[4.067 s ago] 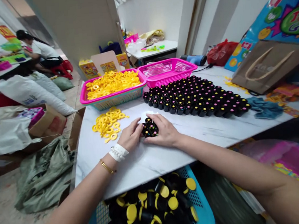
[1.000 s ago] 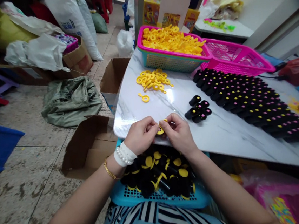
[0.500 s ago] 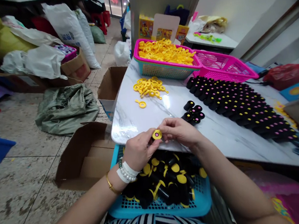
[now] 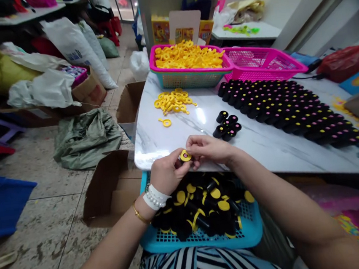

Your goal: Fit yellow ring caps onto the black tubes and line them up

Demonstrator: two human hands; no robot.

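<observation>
My left hand [image 4: 166,174] is closed around a small black cylinder with a yellow ring [image 4: 185,155] on its end, a pink dot showing in the ring's middle. Most of the cylinder is hidden by my fingers. My right hand [image 4: 209,149] pinches at the ring's right edge with thumb and forefinger. Below both hands, a blue basket [image 4: 203,244] at my lap holds many black cylinders with yellow ends [image 4: 223,206]. Ahead on the table lie a loose pile of yellow ring pieces with tabs [image 4: 174,101] and one single ring piece [image 4: 166,123].
A small cluster of black cylinders [image 4: 227,125] stands right of my hands, with long rows of them [image 4: 285,109] beyond. A pink-rimmed basket [image 4: 152,65] full of yellow pieces and a pink basket [image 4: 264,60] stand behind. Cardboard boxes [image 4: 101,201] sit on the floor at left.
The view has shifted slightly. My right fingers have come in over the yellow ring's edge, and the ring has tilted a little in my left hand.
</observation>
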